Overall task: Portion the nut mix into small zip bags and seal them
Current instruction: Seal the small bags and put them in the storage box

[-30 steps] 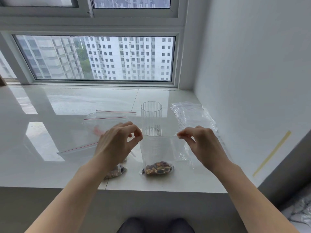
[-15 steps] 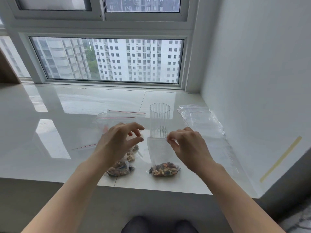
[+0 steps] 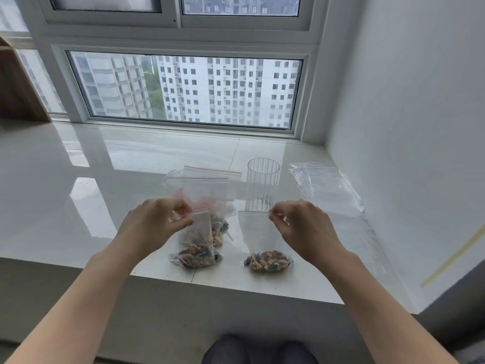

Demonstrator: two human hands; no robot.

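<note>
While both hands pinch bag tops, two portions of nut mix stand near the sill's front edge.

The right hand [image 3: 301,227] pinches the top right corner of a small zip bag [image 3: 258,232], nuts [image 3: 267,260] settled in its bottom; the left hand [image 3: 157,224] grips the top of a fuller bag [image 3: 198,243] just left. Behind stand a ribbed glass [image 3: 262,185] and empty bags [image 3: 328,187] toward the sill's [image 3: 105,179] right edge.

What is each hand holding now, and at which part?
The left hand pinches the top of one nut bag; the right hand pinches the zip-strip corner of another nut bag.
</note>
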